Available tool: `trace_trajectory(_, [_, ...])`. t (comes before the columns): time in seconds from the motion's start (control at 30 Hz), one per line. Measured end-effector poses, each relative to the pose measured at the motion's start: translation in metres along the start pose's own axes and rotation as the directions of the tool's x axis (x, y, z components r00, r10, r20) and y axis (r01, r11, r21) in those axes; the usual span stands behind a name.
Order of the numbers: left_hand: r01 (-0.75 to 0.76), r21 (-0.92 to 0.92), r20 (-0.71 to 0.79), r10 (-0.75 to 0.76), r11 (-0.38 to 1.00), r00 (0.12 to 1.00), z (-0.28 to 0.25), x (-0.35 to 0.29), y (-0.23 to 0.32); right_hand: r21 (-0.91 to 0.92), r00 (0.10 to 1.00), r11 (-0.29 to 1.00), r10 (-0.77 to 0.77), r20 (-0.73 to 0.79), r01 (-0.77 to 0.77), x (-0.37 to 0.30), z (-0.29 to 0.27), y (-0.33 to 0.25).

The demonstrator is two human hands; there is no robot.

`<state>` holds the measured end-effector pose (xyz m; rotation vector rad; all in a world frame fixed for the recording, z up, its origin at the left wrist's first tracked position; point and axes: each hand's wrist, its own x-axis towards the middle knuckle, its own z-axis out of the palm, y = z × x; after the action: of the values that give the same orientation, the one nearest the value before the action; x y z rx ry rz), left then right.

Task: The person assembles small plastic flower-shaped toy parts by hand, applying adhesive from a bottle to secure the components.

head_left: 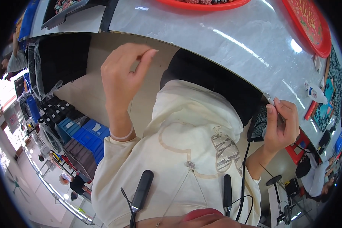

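My left hand [121, 74] is raised in front of the table's near edge, thumb and forefinger pinched together. Whatever lies between those fingertips is too fine to make out. At the right, by the table edge, my right hand [283, 125] holds a small silvery-white piece [270, 100] between thumb and forefinger. The piece points up toward the table, and its exact kind does not show. A wide gap separates the two hands, with my lap between them.
The grey marbled table [201, 41] curves across the top. On it are a red tray [201, 6] of beads, a second red tray [323, 47] and a white bottle [316, 93]. A dark tray [70, 15] stands upper left; blue crates [89, 133] are at left.
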<state>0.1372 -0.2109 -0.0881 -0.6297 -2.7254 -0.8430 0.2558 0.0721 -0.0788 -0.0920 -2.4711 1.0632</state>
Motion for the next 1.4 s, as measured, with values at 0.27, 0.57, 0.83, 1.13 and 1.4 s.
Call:
trace_trajectory(0.27, [0.113,-0.021,0.109,-0.11,0.993,0.988,0.001,-0.009,-0.014,-0.001,1.0,1.0,-0.01,0.016,0.01,-0.002,-0.001,0.002])
trace_trajectory(0.57, [0.129,-0.151,0.149,-0.106,0.98,0.983,0.008,-0.01,-0.015,-0.004,1.0,1.0,-0.015,0.017,0.015,-0.003,0.001,0.002])
trace_trajectory(0.83, [0.137,-0.117,0.14,-0.12,0.984,0.983,0.007,-0.009,-0.017,-0.016,1.0,1.0,-0.013,0.015,0.013,0.0,0.001,0.001])
trace_trajectory(1.13, [0.213,0.146,0.162,-0.236,0.966,0.958,0.024,-0.013,-0.021,-0.003,1.0,1.0,-0.004,0.004,0.004,-0.008,-0.004,0.006])
trace_trajectory(1.4, [0.162,0.258,0.204,-0.218,0.952,0.954,0.049,-0.026,-0.049,-0.013,1.0,1.0,0.02,0.016,-0.02,-0.013,-0.011,0.007])
